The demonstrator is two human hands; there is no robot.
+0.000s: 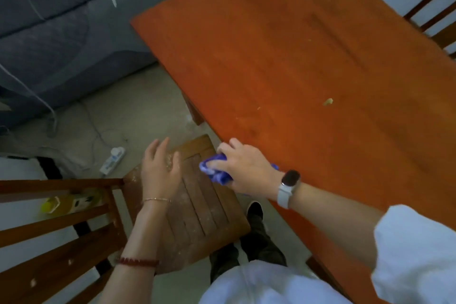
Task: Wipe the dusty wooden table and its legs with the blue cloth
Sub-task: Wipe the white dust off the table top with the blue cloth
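Observation:
The reddish wooden table (308,57) fills the upper right, with a pale crumb (328,101) on its top. My right hand (244,164) grips the bunched blue cloth (214,169) at the table's near left edge, just off the tabletop. My left hand (159,168) hovers open, fingers spread, cupped beside the cloth above a chair seat, with crumbs on its palm. One table leg (195,111) shows under the left edge.
A dusty wooden chair (197,210) stands under my hands, its slatted back at lower left. A grey sofa (56,32) sits at upper left. A white power strip (112,160) and cables lie on the floor. Another chair (434,15) stands at the far right.

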